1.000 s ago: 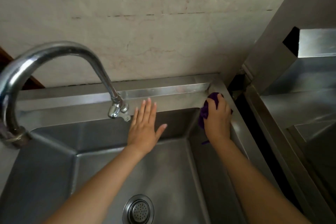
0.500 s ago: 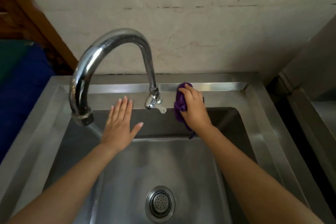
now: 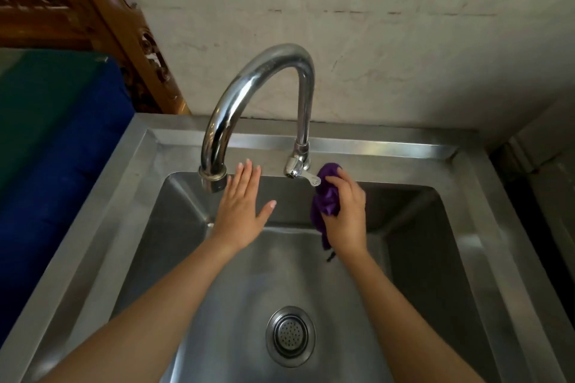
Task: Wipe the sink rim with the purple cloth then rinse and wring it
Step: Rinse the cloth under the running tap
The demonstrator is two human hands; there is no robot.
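Observation:
My right hand [image 3: 345,214] grips the bunched purple cloth [image 3: 326,196] over the back of the steel sink, just right of the tap's small lever [image 3: 311,179]. Part of the cloth hangs down below my palm. My left hand [image 3: 241,211] is flat with fingers apart, holding nothing, hovering over the basin just right of the spout's outlet [image 3: 213,179]. The sink rim [image 3: 382,151] runs along the back wall, behind both hands. No water comes from the chrome gooseneck tap [image 3: 264,71].
The basin's round drain strainer [image 3: 290,336] lies low in the middle. A blue and green surface [image 3: 56,146] borders the sink on the left, with carved wooden furniture [image 3: 93,9] behind it. A dark gap and another steel unit [image 3: 547,183] stand on the right.
My right hand has carried the cloth leftward along the back rim from the right corner to beside the tap's lever, then off the rim over the basin. My left hand stayed open.

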